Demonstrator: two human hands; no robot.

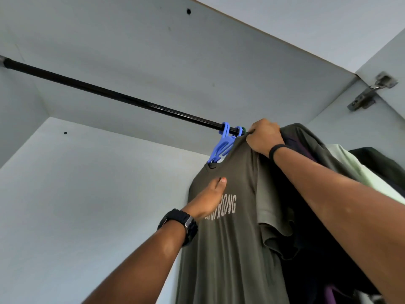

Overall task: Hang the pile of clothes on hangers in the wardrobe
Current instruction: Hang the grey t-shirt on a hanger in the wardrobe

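Soft, even daylight fills the pale wardrobe (131, 194); shadows are faint. The black rail (109, 93) carries a thin glare line. Wide-angle bending at edges.

shirt (230, 238) hem cut off below, blue hanger (221, 148) partly hidden inside collar

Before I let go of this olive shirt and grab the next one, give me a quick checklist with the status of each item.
1. Blue hanger hooked over the black rail: ok.
2. Olive T-shirt hanging on that hanger, collar at its neck: ok.
3. Right shoulder seated on the hanger arm: cannot tell, the right hand grips the fabric there.
4. Left hand resting flat on the chest, not snagged: ok.
5. Free rail to the left for more hangers: ok.
6. Neighbouring clothes clear of the shirt: not ok, they crowd against it.
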